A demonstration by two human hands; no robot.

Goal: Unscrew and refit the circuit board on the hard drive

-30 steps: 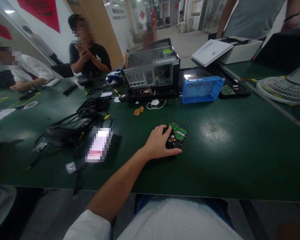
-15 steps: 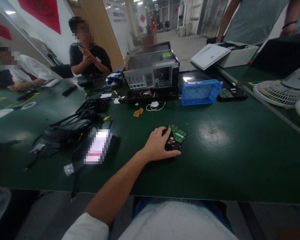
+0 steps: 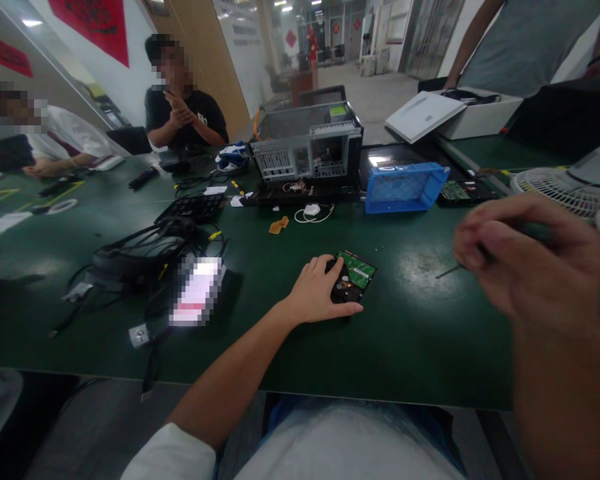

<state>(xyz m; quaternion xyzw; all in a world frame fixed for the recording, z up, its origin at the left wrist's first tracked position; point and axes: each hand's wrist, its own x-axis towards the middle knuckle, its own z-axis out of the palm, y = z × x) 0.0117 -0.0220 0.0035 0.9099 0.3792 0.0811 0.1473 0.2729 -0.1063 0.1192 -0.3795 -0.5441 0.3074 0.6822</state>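
Observation:
A hard drive lies on the green table with its green circuit board facing up. My left hand rests on its left end, fingers wrapped over the edge and thumb along the near side. Close to the camera at the right, blurred by motion, my right hand is closed round a thin screwdriver. Its metal tip points left, toward the drive, and hangs well to the right of it.
An open computer case, a blue plastic bin and another circuit board stand at the back. Cables and a black keyboard lie to the left. Fan grilles sit at the right. People sit and stand around the table.
My right hand has come into view from the right, holding the screwdriver. The left hand stays on the hard drive.

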